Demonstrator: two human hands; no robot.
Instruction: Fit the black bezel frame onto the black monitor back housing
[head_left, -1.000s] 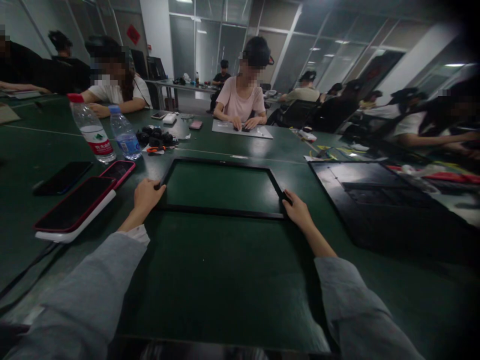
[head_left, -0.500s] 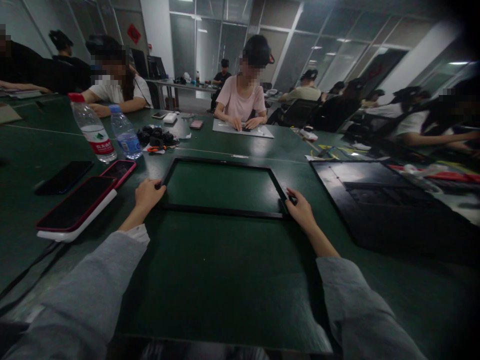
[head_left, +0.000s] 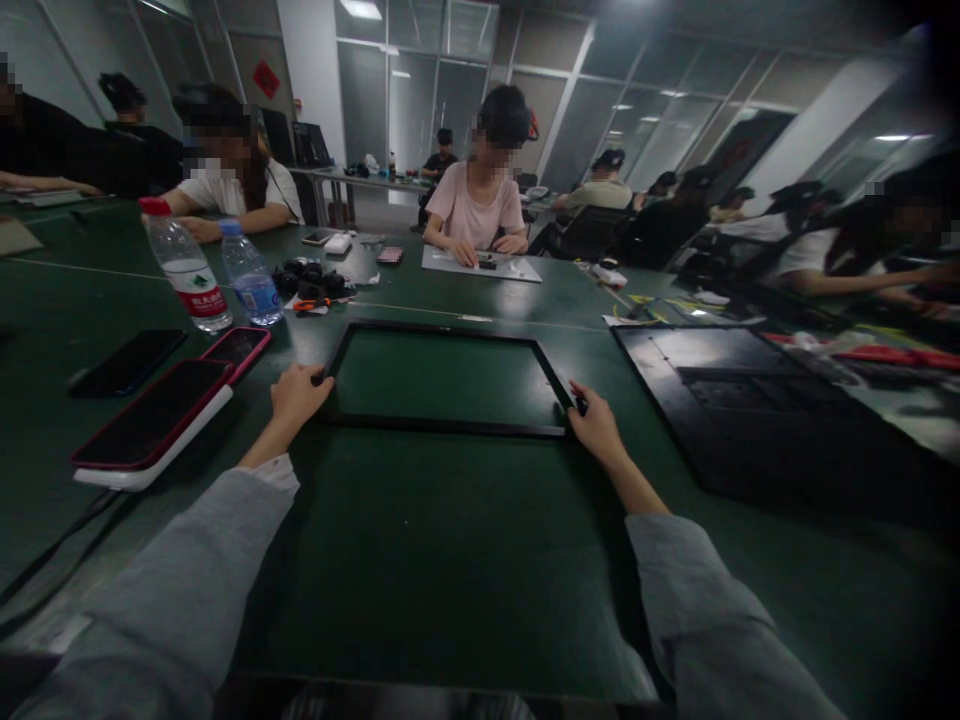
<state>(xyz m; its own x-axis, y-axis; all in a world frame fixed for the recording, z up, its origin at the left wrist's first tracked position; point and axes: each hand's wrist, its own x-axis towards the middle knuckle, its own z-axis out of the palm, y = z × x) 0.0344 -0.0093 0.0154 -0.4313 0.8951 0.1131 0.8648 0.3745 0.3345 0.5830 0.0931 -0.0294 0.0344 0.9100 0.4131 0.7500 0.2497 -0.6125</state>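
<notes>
A thin black rectangular frame (head_left: 450, 428), like a screen bezel, lies on the green table, with the tabletop visible through its opening. My left hand (head_left: 296, 400) is closed at the frame's left side, thumb and fingers curled by the edge. At the right side, near the lower corner, my right hand (head_left: 596, 422) is closed in the same way. A small dark patch shows at the fingertips of each hand; whether it is part of the frame I cannot tell. The undersides of both hands are hidden.
To the left are phones (head_left: 154, 412) on a white block, another dark phone (head_left: 127, 362) and two bottles (head_left: 251, 275). A large black panel (head_left: 750, 400) lies right. Orange-handled scissors (head_left: 311, 304) sit by black items. Across the table, a person (head_left: 476, 205) works on a grey board.
The camera view has shifted slightly. Both hands stay at the sides of the frame, which keeps nearly the same place on the table.
</notes>
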